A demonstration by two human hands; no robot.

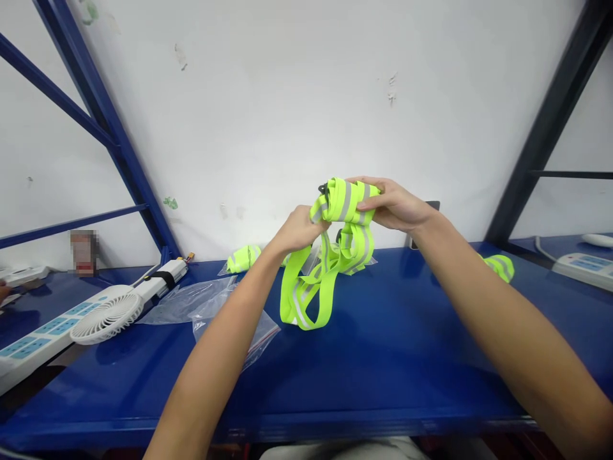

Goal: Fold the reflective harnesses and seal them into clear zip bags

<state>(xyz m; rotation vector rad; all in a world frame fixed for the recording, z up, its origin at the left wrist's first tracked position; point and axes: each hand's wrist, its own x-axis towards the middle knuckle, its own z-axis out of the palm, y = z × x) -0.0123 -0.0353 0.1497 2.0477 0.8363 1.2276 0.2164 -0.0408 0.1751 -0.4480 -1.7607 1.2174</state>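
Both my hands hold up a neon yellow-green reflective strap (pixel 341 203) with grey stripes, above the blue table. Part of it is wound into a flat bundle, with a black buckle (pixel 324 190) at its left end. My right hand (pixel 390 203) grips the bundle's right side, thumb in front. My left hand (pixel 301 229) is closed around the strap at the lower left; its fingertips are partly hidden. Loops of strap (pixel 306 313) hang below, overlapping more yellow-green webbing behind, and I cannot tell whether all of it is one piece.
On the blue table (pixel 383 370) lie clear plastic bags (pixel 205 303), another rolled strap (pixel 243 259) at back left and one (pixel 500 267) at right. A white fan (pixel 108 317) rests by a power strip (pixel 45 335). Blue posts (pixel 115 140) frame the left; a wall stands behind.
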